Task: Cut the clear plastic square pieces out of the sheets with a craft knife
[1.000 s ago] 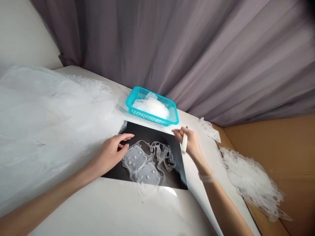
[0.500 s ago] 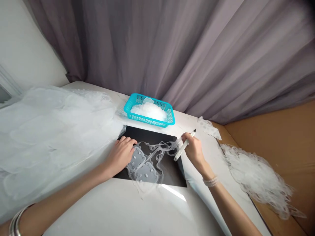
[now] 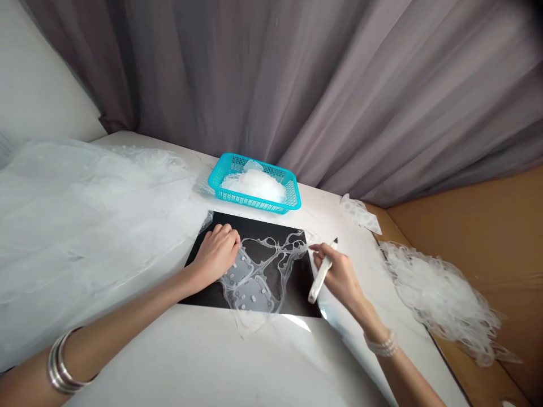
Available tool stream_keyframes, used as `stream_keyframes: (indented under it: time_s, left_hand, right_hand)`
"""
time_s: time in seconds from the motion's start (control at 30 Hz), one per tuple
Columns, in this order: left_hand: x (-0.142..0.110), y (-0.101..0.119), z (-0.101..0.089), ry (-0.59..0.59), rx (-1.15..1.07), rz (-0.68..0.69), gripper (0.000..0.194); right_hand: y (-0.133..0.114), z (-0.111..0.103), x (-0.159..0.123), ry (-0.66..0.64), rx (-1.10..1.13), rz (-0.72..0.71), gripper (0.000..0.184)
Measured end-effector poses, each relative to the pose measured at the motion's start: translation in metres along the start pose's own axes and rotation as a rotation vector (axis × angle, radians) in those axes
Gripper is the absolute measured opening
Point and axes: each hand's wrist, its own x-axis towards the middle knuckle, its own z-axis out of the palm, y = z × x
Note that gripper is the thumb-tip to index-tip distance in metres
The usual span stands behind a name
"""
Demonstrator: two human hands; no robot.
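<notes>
On a black mat lies a translucent moulded rubber sheet, with two rounded pads carrying small raised bumps and thin loose strands of trim around them. My left hand rests on the sheet's upper left part, fingers curled and closed against it, fingertips hidden. My right hand is closed at the mat's right edge. Thumb and index finger pinch the far ends of the strands, which are drawn to the right. A white pen-shaped tool with a dark end is held in the same hand, its dark end pointing up.
Behind the mat stands a turquoise basket holding whitish translucent pieces. A large heap of translucent sheets covers the left side. At the right lie a pile of trimmed scraps and a small translucent piece. A grey curtain hangs behind.
My right hand has shifted a little down and right, with the strands pulled along. My left hand has moved slightly up over the sheet, its fingers more curled. The view has shifted slightly.
</notes>
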Motion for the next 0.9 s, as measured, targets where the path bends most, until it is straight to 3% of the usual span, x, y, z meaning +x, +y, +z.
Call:
stream_keyframes:
  time_s: [0.1, 0.2, 0.33, 0.5, 0.6, 0.77, 0.9]
  left_hand:
    - [0.004, -0.002, -0.002, 0.006, -0.004, -0.005, 0.014]
    - [0.008, -0.003, -0.004, 0.017, -0.006, 0.002, 0.014]
    - [0.015, -0.004, -0.004, 0.048, -0.005, 0.007, 0.016]
    - [0.018, 0.001, -0.009, 0.094, -0.005, 0.021, 0.018]
    - [-0.006, 0.010, -0.019, 0.090, 0.002, 0.107, 0.020]
    - [-0.074, 0.022, -0.023, 0.106, 0.280, 0.472, 0.034]
    - [-0.097, 0.020, -0.014, 0.085, 0.442, 0.435, 0.047]
  right_hand:
    - [-0.039, 0.015, -0.022, -0.089, 0.014, -0.055, 0.016]
    - [-0.060, 0.030, -0.037, -0.118, -0.050, -0.135, 0.016]
    - [-0.054, 0.034, -0.042, -0.159, -0.086, -0.155, 0.022]
    - [-0.027, 0.017, -0.035, -0.095, -0.281, -0.109, 0.018]
    - [-0.019, 0.000, -0.035, -0.091, -0.274, 0.014, 0.018]
    - [-0.036, -0.025, -0.034, -0.107, 0.019, 0.179, 0.032]
    - [-0.073, -0.015, -0.018, -0.204, 0.251, 0.070, 0.043]
